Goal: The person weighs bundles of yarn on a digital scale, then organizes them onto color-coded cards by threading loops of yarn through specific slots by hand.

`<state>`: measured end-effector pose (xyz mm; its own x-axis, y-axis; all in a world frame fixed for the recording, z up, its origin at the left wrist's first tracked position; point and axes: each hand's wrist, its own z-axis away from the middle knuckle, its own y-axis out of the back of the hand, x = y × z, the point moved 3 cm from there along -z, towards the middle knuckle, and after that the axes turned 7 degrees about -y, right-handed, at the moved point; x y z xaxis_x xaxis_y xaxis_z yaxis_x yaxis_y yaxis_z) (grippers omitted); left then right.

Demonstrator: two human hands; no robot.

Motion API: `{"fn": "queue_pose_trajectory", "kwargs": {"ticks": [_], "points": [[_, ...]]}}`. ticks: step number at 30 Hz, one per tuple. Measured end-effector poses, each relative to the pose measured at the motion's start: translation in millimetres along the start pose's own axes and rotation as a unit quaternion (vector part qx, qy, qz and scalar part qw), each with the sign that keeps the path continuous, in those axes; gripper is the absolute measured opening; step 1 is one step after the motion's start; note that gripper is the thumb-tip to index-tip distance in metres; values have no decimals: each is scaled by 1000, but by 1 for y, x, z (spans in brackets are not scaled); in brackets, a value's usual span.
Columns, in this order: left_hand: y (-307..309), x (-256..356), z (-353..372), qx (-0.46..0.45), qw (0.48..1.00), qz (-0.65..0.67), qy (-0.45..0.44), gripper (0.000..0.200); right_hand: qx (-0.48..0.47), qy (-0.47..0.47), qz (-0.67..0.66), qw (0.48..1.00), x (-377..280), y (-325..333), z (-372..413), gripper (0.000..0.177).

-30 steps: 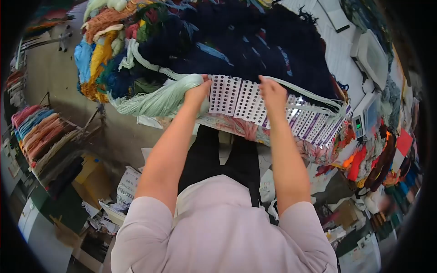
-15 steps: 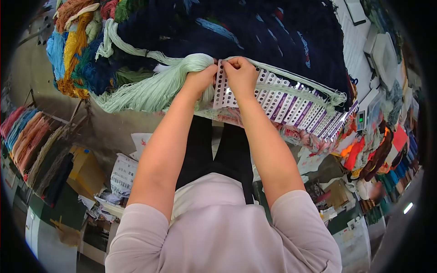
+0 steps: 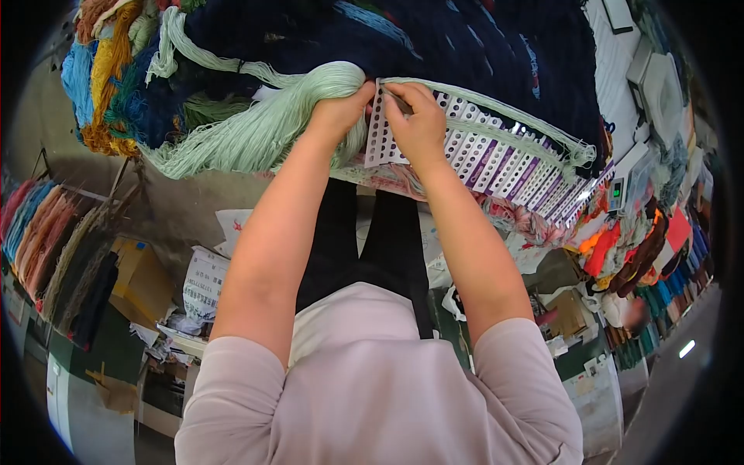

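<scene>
Along the near edge of the dark navy yarn heap (image 3: pixel 480 70), my head view shows purple-and-white punched cards (image 3: pixel 508 167) fanned beneath a pale strand. My left hand (image 3: pixel 341 112) grips the pale green skein (image 3: pixel 248 128); my right hand (image 3: pixel 418 120) pinches at the end card's top. Coloured skeins (image 3: pixel 108 85) crowd the left; a digital scale (image 3: pixel 620 190) sits right, a cardboard box (image 3: pixel 143 283) below left.

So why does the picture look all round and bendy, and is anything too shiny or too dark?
Head view: black fills the corners and the room curves near the edges, like wide-lens distortion; white glints show on the holed cards, a light strip glows plain white at lower right, and the navy yarn is so dark its strands mostly merge.
</scene>
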<state>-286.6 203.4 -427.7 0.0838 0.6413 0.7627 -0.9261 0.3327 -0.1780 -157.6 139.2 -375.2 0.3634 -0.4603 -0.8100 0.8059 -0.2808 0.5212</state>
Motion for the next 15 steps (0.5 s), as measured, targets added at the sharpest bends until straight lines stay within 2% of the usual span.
{"fn": "queue_pose_trajectory", "kwargs": {"ticks": [1, 2, 3, 4, 5, 6, 8, 9, 12, 13, 15], "points": [[10, -5, -4, 24, 989, -145, 21, 27, 13, 16, 17, 1000, -3, 2, 0, 18], [21, -2, -5, 48, 956, -287, 41, 39, 13, 42, 76, 996, -6, 5, 0, 21], [41, 6, -5, 111, 954, -279, 17, 54, 13, 43, 76, 996, -6, 9, -1, 21], [51, 30, 7, 175, 973, -149, 37, 55, 22, 55, 139, 988, -7, 11, -1, 22], [76, 34, 2, 234, 955, -148, 106, 45, 32, 68, 201, 977, -7, 13, -2, 22], [89, 40, 2, 225, 974, 0, -31, 29, 20, 59, 231, 971, -2, 12, -3, 21], [86, 59, 11, 222, 967, 109, -58, 17, 17, 73, 266, 961, -4, 12, -4, 21], [75, 69, 17, 212, 964, 154, -33, 13, 17, 86, 302, 949, -5, 12, -7, 20], [64, 66, 19, 66, 967, 242, -36, 14, 24, 131, 329, 935, -10, 14, -11, 21], [59, 68, 21, 18, 961, 276, -24, 16, 49, 190, 308, 931, -13, 16, -12, 22], [51, 68, 28, -69, 927, 367, -24, 19, 52, 205, 266, 940, -15, 17, -13, 23]]}}
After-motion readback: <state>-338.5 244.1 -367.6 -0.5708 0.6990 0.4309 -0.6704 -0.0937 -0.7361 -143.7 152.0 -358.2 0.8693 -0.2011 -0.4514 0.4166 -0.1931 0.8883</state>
